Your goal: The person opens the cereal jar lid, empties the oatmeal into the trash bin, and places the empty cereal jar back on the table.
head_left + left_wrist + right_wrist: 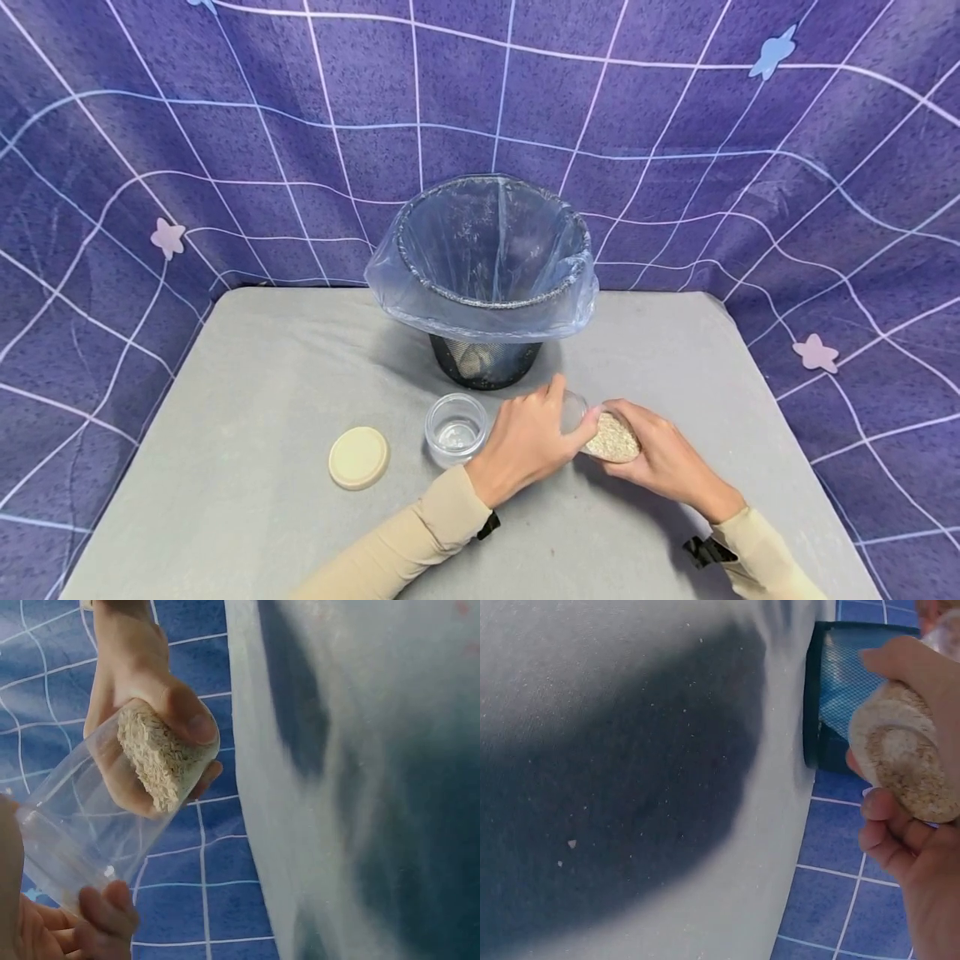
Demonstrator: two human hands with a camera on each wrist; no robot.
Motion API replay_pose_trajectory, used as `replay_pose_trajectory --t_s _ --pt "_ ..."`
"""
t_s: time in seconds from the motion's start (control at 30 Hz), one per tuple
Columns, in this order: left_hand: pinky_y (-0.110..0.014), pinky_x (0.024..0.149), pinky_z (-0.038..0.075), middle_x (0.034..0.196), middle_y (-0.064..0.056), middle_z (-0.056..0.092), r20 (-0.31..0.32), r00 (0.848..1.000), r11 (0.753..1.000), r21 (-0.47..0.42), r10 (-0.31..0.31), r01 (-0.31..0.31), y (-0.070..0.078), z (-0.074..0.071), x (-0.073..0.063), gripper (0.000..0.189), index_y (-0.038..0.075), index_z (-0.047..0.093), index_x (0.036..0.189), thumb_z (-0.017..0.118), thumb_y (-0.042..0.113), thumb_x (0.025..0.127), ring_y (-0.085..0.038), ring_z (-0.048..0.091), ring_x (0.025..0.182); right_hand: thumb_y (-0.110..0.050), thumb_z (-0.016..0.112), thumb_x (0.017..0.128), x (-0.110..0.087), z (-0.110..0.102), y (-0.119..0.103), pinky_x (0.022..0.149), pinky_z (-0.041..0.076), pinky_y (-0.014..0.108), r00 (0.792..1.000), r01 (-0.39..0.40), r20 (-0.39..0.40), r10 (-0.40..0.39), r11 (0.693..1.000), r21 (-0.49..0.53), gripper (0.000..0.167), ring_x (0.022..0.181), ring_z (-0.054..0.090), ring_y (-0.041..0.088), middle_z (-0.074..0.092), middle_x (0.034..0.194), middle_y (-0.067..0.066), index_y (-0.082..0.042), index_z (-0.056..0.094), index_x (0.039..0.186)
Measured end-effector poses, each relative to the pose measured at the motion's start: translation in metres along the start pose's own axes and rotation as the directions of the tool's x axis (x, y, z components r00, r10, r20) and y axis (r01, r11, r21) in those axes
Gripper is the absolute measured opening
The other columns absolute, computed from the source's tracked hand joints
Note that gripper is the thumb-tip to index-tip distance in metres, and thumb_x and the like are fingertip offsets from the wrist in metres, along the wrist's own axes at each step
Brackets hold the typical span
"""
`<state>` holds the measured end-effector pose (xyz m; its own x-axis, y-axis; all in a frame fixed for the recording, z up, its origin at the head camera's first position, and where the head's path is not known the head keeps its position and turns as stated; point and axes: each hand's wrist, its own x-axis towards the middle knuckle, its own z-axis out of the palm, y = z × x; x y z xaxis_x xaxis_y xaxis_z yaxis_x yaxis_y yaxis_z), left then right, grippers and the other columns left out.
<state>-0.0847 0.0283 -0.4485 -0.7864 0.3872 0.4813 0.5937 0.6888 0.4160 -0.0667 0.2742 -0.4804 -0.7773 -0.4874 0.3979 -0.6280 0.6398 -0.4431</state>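
Note:
Between my two hands lies a clear jar (82, 817), tilted on its side, with pale flakes (613, 439) gathered at its bottom end. My right hand (663, 450) grips that bottom end, thumb and fingers around the wall. At the mouth end, my left hand (528, 433) holds the jar, its thumb reaching along the side. The right wrist view shows the jar's round base (911, 754) with flakes behind it. To the left of my left hand stands a second clear container (456, 427), its top uncovered. A round cream lid (358, 458) lies flat farther left.
A black mesh bin (486, 367) lined with a translucent blue bag (480, 321) stands at the back of the grey-covered table (247, 400). Tiny pale crumbs (571, 844) dot the cloth. A purple gridded curtain (300, 150) encloses the back and sides.

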Motion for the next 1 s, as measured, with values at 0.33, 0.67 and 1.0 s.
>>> replay_pose_trajectory --t_s 0.33,0.67,1.0 --pt "-0.025 0.055 0.049 0.089 0.006 0.066 0.115 0.990 0.994 -0.091 0.078 -0.067 -0.008 -0.003 -0.007 0.051 0.019 0.062 0.115 0.053 0.068 0.103 -0.011 0.060 0.065 -0.015 0.097 0.071 -0.003 -0.006 0.001 0.080 0.061 0.030 0.993 -0.096 0.084 0.087 0.988 0.120 0.065 0.094 0.068 0.006 0.072 0.113 -0.009 -0.015 0.067 0.129" --pt "-0.020 0.062 0.055 0.101 0.007 0.071 -0.128 0.921 0.930 0.055 0.367 -0.363 -0.010 -0.002 -0.005 0.055 0.014 0.066 0.117 0.069 0.062 0.092 -0.010 0.068 0.078 -0.025 0.097 0.078 0.000 -0.018 -0.002 0.067 0.058 0.026 0.975 -0.089 0.221 0.021 0.949 0.301 0.054 0.079 0.066 0.004 0.068 0.095 -0.015 -0.031 0.063 0.120" --pt "-0.019 0.049 0.044 0.074 0.012 0.049 -0.171 0.903 0.918 0.112 0.395 -0.380 -0.008 -0.002 -0.001 0.049 0.014 0.057 0.095 0.073 0.059 0.085 -0.005 0.048 0.057 -0.023 0.096 0.079 0.001 -0.013 -0.006 0.068 0.058 0.024 0.972 -0.081 0.235 0.003 0.943 0.322 0.051 0.078 0.065 0.003 0.068 0.094 -0.017 -0.032 0.063 0.118"
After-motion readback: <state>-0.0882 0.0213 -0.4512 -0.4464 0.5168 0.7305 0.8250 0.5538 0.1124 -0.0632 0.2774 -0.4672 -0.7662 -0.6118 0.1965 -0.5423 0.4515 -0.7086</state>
